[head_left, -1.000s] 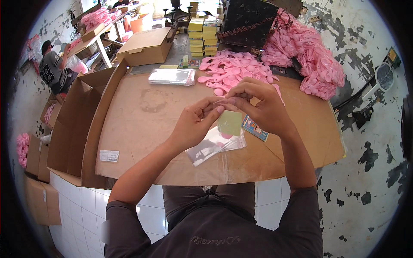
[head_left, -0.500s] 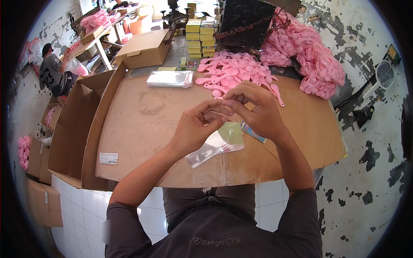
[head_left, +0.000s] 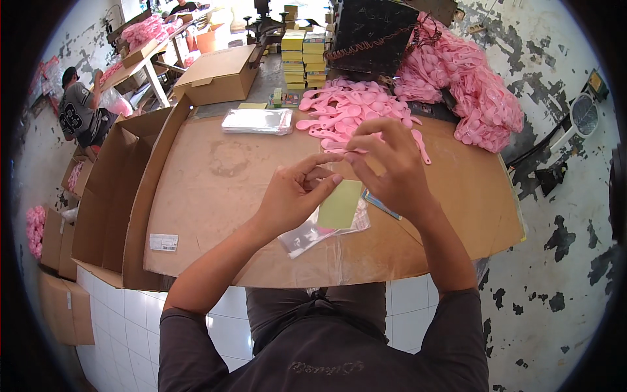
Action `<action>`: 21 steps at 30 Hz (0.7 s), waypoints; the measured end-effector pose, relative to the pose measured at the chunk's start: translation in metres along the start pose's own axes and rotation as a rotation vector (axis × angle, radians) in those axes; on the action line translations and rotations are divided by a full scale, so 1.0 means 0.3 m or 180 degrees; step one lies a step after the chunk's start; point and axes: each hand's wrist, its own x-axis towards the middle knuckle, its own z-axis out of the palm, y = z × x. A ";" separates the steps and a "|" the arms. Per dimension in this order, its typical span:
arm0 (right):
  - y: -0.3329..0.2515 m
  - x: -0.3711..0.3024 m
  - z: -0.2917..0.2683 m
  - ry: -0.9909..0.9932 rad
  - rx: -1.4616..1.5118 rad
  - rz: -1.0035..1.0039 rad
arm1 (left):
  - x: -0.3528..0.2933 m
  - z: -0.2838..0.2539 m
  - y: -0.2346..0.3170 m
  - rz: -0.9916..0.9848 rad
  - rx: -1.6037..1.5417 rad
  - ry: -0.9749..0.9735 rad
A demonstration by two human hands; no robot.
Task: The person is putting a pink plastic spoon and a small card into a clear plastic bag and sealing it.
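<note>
In the head view, my left hand (head_left: 292, 196) pinches the pale green card (head_left: 339, 206), which hangs below its fingertips. My right hand (head_left: 392, 168) curls just beside (gripping anything? I cannot tell), pink spoons (head_left: 349, 110) lying beyond.

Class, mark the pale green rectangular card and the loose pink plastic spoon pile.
Pale green rectangular card (head_left: 339, 206): head view, middle of its face.
Loose pink plastic spoon pile (head_left: 354, 110): head view, middle of heap.

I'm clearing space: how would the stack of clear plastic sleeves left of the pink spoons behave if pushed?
The stack of sleeves looks glossy and layered, so sheets may slip apart. Lying low and flat, it probably won't tip over.
</note>
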 end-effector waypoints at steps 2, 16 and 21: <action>-0.016 -0.002 -0.002 -0.0319 -0.0963 -0.0510 | -0.005 0.004 0.001 0.0113 0.0199 0.0040; 0.137 -0.039 -0.029 -0.0494 -0.0092 0.0905 | -0.020 -0.010 0.030 0.0190 0.1444 -0.0103; 0.343 -0.154 -0.368 -0.1393 0.3645 0.2001 | -0.021 -0.080 -0.057 -0.0282 -0.0264 0.0128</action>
